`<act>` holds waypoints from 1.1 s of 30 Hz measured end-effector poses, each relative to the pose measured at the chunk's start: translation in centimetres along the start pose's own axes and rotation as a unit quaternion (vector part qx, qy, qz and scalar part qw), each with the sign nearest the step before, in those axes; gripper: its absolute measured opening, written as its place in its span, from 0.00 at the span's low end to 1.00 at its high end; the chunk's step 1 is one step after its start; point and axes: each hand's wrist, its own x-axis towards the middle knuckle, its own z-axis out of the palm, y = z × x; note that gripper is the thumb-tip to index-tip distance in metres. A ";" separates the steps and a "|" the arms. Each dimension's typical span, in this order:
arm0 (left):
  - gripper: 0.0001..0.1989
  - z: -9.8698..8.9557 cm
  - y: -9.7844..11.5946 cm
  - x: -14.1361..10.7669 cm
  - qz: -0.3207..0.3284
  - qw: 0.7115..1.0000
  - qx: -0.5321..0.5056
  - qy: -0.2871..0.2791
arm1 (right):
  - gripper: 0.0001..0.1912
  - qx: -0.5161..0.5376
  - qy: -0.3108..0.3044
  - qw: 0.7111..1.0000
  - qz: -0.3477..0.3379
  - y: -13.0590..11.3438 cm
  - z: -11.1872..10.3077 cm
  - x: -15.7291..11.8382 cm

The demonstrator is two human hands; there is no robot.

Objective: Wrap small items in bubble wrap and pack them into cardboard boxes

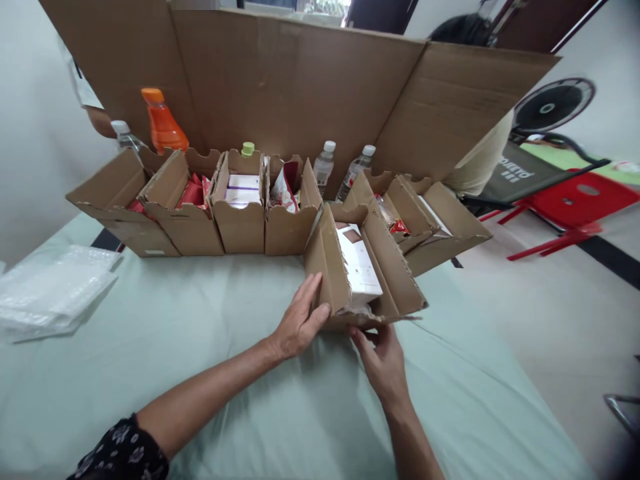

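Observation:
My left hand (299,321) lies against the left side of an open cardboard box (400,277), its fingers stretched along the wall. At the box's lower front edge, my right hand (381,357) has its fingers curled underneath, partly hidden. This box stands at an angle, pulled forward of a row of similar open boxes. Inside it is a white carton (359,267) with some clear wrapping below. Red packets (194,192) fill a box on the left, and white cartons (243,190) sit in the one beside it.
Behind the boxes stands a tall cardboard panel (300,80). Orange (167,130) and clear bottles (324,163) stand between. Bubble wrap sheets (55,287) lie at the left of the green-covered table (225,400). A red stool (580,203) and a fan (550,107) are at the right.

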 end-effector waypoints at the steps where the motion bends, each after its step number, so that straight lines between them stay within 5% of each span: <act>1: 0.37 -0.1 0.0 0.7 0.004 1.000 0.000 0.003 | 0.23 -0.007 0.014 1.000 -0.014 -0.3 0.6 0.6; 5: 0.40 -1.0 -0.6 4.0 0.038 0.999 0.007 0.012 | 0.21 -0.046 0.036 0.997 -0.040 -1.2 2.6 3.7; 11: 0.41 -1.2 -2.4 8.3 0.002 0.997 0.041 0.068 | 0.16 -0.306 -0.014 0.952 0.032 -2.2 4.0 8.7; 23: 0.30 1.7 -6.1 11.1 -0.037 0.978 0.095 0.179 | 0.18 -0.376 0.002 0.926 0.041 -2.1 4.7 13.4; 30: 0.21 0.9 -6.6 11.3 -0.071 0.967 0.126 0.210 | 0.27 -0.266 0.144 0.946 -0.118 -4.5 -0.5 13.7; 33: 0.20 0.6 -6.2 11.4 -0.087 0.963 0.142 0.213 | 0.29 -0.316 0.112 0.935 -0.116 -6.0 -2.5 15.8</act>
